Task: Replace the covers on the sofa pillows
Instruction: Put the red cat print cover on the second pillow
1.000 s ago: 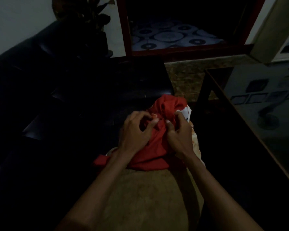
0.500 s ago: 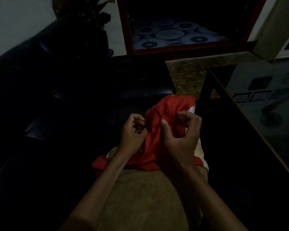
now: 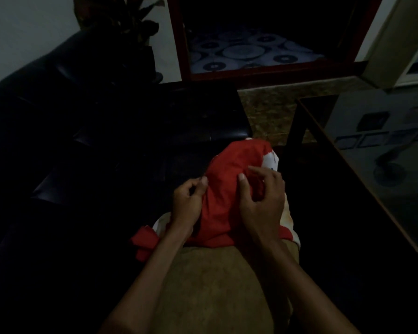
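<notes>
A red pillow cover [image 3: 223, 186] lies bunched over a pale pillow [image 3: 288, 213] on my lap, with a white patch showing at its far right corner. My left hand [image 3: 188, 203] pinches the cover's left edge between thumb and fingers. My right hand [image 3: 263, 196] rests on the cover's right side, fingers spread and curled into a fold of the cloth. A loose red flap [image 3: 143, 242] hangs off to the left below my left wrist.
A dark leather sofa [image 3: 82, 141] fills the left and middle of the view. A glass-topped table [image 3: 372, 153] stands at the right. A potted plant [image 3: 130, 25] and a red-framed doorway [image 3: 251, 75] are at the back. The room is dim.
Both hands moved apart along the red cover, spreading it. The cover now stands taller and smoother over the pillow's far end.
</notes>
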Tool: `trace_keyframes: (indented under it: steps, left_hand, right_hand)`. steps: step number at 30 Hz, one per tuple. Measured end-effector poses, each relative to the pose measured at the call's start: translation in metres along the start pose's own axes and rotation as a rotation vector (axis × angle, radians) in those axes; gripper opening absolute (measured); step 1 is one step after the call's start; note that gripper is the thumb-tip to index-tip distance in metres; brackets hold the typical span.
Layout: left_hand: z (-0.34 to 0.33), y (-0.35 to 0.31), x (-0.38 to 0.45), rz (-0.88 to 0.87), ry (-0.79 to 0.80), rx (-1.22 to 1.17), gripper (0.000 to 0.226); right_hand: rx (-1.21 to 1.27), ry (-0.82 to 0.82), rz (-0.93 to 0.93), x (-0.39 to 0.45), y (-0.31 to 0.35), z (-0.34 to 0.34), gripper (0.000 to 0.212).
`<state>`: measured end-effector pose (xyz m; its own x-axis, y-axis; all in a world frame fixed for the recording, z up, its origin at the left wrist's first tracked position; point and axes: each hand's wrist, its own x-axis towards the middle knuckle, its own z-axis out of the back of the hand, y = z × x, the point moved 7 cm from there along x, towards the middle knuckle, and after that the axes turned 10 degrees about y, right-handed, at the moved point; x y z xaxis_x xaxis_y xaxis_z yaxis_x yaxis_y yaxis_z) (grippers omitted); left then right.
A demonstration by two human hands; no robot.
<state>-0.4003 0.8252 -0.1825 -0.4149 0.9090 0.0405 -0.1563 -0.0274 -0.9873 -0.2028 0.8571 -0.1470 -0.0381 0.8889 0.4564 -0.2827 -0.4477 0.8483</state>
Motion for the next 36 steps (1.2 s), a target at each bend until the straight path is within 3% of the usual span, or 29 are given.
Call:
trace_keyframes:
  steps: [4, 8, 11, 13, 16, 20, 22, 28, 31, 36]
  left_hand:
    - [0.004, 0.007, -0.005, 0.065, -0.047, -0.022, 0.026]
    - [0.001, -0.001, -0.01, -0.109, -0.013, -0.028, 0.042]
    - [0.007, -0.009, -0.016, -0.261, -0.031, 0.156, 0.056]
    - [0.009, -0.011, -0.021, -0.287, -0.052, 0.21, 0.051]
    - [0.008, -0.012, -0.032, -0.3, -0.082, 0.253, 0.015]
    - [0.006, -0.015, -0.031, -0.284, -0.065, 0.317, 0.033]
    - [0.01, -0.014, -0.026, -0.264, -0.069, 0.342, 0.032]
    - [0.032, 0.027, -0.027, 0.002, -0.083, -0.01, 0.029]
    - [0.034, 0.025, -0.032, -0.03, -0.074, 0.077, 0.024]
    - [0.045, 0.008, -0.045, -0.253, -0.15, 0.421, 0.035]
  right_hand:
    - [-0.022, 0.055, -0.057, 0.006, -0.014, -0.009, 0.021]
    - [-0.058, 0.108, -0.061, 0.005, -0.021, -0.013, 0.015]
    - [-0.135, 0.148, -0.073, -0.006, -0.023, -0.006, 0.008]
    - [-0.169, 0.232, -0.116, -0.02, -0.026, -0.004, 0.018]
    - [-0.188, 0.326, -0.136, -0.03, -0.028, 0.0, 0.021]
    - [-0.15, 0.305, -0.074, -0.017, -0.015, 0.005, 0.009]
    - [-0.092, 0.262, -0.08, -0.01, -0.009, 0.004, 0.019]
    - [-0.014, 0.285, -0.105, 0.006, -0.011, -0.025, 0.022]
    - [-0.046, 0.324, -0.07, 0.002, -0.013, -0.035, 0.009]
    - [-0.205, 0.512, 0.089, -0.026, -0.014, -0.032, 0.025]
